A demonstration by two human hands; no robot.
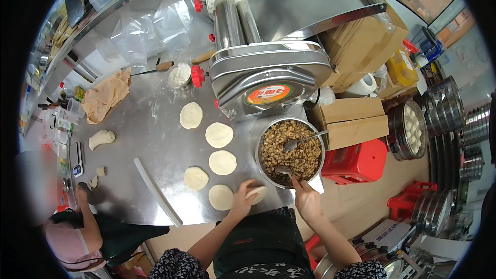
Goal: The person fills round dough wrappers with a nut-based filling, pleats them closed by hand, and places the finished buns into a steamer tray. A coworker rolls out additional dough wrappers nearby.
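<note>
My left hand (244, 201) holds a round dough wrapper (257, 195) above the front edge of the steel table (155, 139). In my right hand (307, 200) is a metal spoon (285, 170), its bowl down in a brown chopped filling (277, 143). That filling heaps inside a round steel bowl (257, 151) at the table's right corner. A second spoon (291, 145) rests in the same filling, handle over the rim. To the left of the bowl lie several flat dough rounds, the nearest wrapper (221, 197) just beside my left hand.
A steel dough-rolling machine (267, 73) stands behind the bowl. Leftward are a white plastic strip (158, 192), a dough piece (101, 139), a cloth (106, 95) and a flour bowl (179, 76). A co-worker's hand (81, 193) is at far left. Right are a cardboard box (354, 122) and red stool (354, 162).
</note>
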